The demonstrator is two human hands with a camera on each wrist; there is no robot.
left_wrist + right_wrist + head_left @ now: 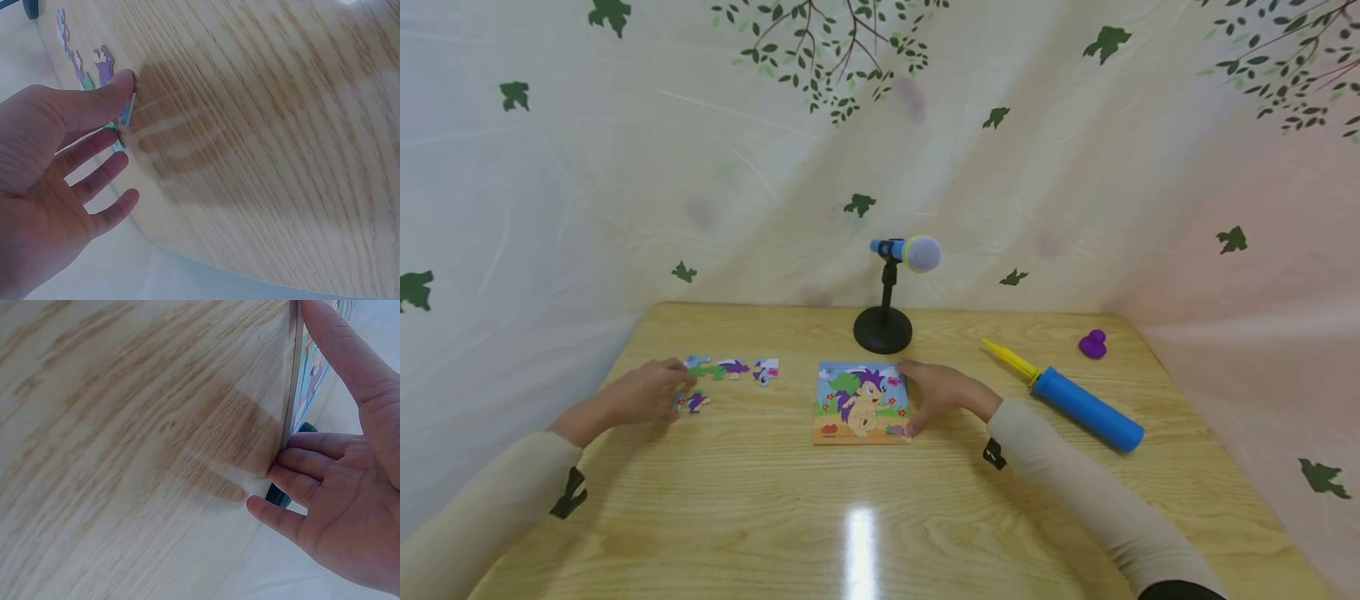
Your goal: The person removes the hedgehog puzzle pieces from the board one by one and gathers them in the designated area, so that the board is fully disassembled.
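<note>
On the left of the table, my left hand (643,392) has its thumb and index finger at a small purple jigsaw piece (696,402), also seen beside the thumb as a piece with a blue end (129,111). The other fingers are spread apart, and the index fingertip is hidden in the left wrist view. A row of further jigsaw pieces (732,367) lies just behind. My right hand (943,390) holds the right side of a square puzzle board (861,404) with a purple-haired hedgehog picture, thumb at its near corner, fingers at its far corner.
Behind the puzzle board stands a blue toy microphone (922,253) on a black round stand (882,330). To the right lie a blue hand pump (1088,408) with a yellow nozzle and a small purple knob-shaped thing (1093,344). A leaf-patterned cloth (775,208) hangs behind the wooden table (760,508).
</note>
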